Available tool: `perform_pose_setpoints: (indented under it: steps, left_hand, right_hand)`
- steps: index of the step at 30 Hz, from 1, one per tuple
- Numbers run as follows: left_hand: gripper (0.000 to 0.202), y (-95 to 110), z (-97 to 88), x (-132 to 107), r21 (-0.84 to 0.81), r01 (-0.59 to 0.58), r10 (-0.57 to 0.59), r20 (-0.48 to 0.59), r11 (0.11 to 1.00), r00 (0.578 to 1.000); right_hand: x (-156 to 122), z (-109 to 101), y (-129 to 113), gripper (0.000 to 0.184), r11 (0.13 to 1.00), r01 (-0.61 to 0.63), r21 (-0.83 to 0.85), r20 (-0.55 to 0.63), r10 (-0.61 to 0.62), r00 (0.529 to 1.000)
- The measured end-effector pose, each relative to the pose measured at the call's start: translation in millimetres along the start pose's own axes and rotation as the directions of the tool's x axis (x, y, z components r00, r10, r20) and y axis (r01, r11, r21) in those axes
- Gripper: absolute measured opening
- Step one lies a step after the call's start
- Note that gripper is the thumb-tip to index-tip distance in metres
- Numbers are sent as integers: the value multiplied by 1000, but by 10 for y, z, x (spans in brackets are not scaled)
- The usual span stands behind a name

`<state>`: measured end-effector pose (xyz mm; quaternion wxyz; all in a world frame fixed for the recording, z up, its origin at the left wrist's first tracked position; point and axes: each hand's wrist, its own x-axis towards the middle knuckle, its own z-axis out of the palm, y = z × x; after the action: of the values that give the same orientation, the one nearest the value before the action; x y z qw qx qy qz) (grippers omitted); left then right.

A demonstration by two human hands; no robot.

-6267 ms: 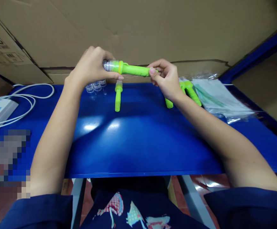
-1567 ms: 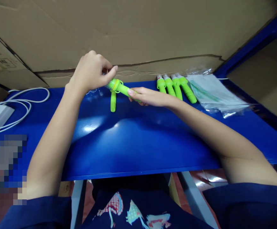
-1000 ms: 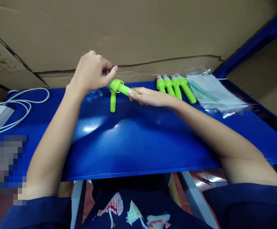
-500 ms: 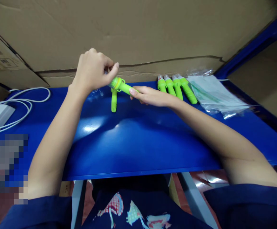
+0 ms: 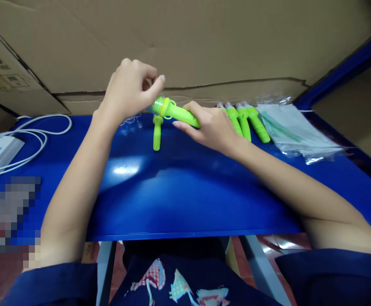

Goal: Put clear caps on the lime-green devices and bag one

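A lime-green, flashlight-shaped piece point(image 5: 181, 114) with a yellow ring and a clear end is held tilted above the blue table. My left hand point(image 5: 131, 85) is closed around its clear end, which the fingers mostly hide. The handle end is in the grip of my right hand point(image 5: 213, 126), with thumb and fingers on either side. Just below lies a similar green piece point(image 5: 157, 135), handle toward me. Small clear plastic parts point(image 5: 130, 121) lie on the table behind my left wrist.
Several similar green pieces with clear tips point(image 5: 258, 123) lie in a row at the right, next to clear plastic bags point(image 5: 295, 127). White cable point(image 5: 43, 135) loops around a white box point(image 5: 8, 148) at left. Cardboard point(image 5: 185, 46) walls the back of the blue table point(image 5: 185, 199).
My right hand has turned and now wraps the handle from above, where before it held the end with fingers extended. The view has shifted slightly; my left hand stays at the clear end.
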<state>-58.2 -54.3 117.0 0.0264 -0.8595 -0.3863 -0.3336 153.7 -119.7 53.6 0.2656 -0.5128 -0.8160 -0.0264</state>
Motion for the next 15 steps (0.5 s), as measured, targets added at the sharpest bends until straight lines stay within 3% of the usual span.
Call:
perform_pose_setpoints:
  steps: [4, 8, 11, 15]
  left_hand:
    - [40, 56, -80, -4, -7, -9, 10, 50, 1000, 999]
    - [40, 155, -173, -30, -44, -78, 78, -5, 996, 997]
    - [46, 265, -237, -57, -28, -131, 130, -45, 991, 991]
    - [52, 370, -271, -74, 49, -125, 126, -23, 991, 992]
  right_hand:
    - [-23, -126, -80, 43, 996, -2, -86, 32, 5, 999]
    - [-95, -367, -171, 46, 990, 15, -139, 23, -12, 1000]
    - [-170, -548, -219, 44, 996, 21, -82, -1, -21, 1000]
    - [-242, -692, -237, 44, 1000, 17, -2, -6, -17, 1000]
